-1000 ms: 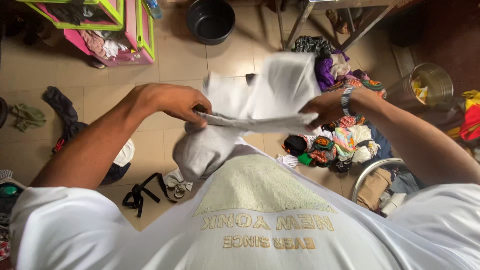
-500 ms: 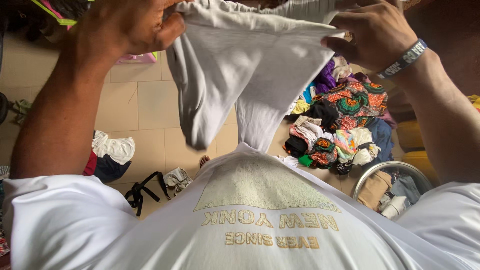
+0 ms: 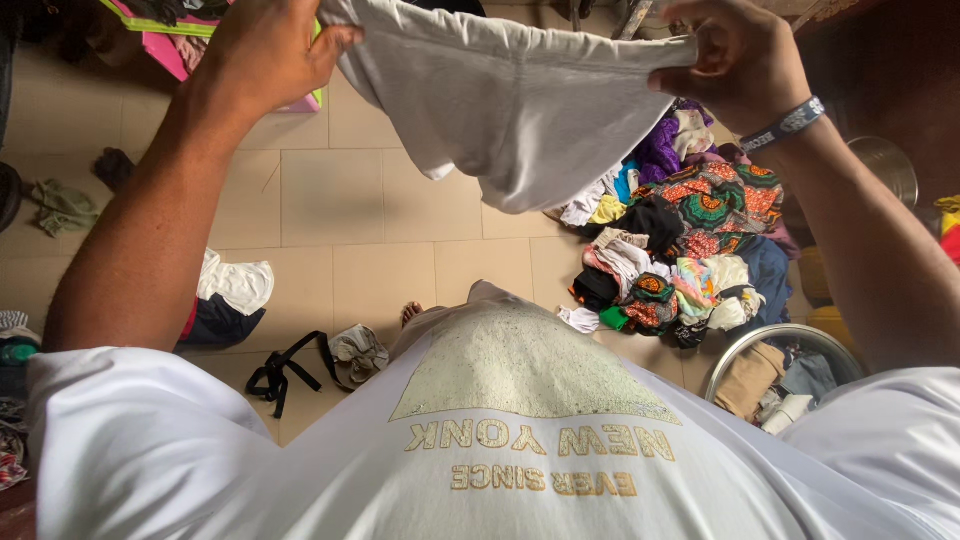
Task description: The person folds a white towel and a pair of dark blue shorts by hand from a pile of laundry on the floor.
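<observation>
Left hand point(image 3: 268, 50) and right hand point(image 3: 735, 60) each grip an upper edge of a white garment point(image 3: 510, 110), fingers clenched on the cloth, above the clothes pile point(image 3: 680, 240).

- My left hand point(image 3: 265, 50) and right hand point(image 3: 735, 55) each grip an edge of a white garment point(image 3: 510, 110), stretched between them.
- On the tiled floor point(image 3: 340, 210) beneath lies a colourful clothes pile point(image 3: 680, 240).

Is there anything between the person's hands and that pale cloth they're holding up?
Nothing visible. The left hand and the right hand both grip the top edge of the pale grey garment directly, one at each end, and it hangs free above the tiled floor.
</observation>
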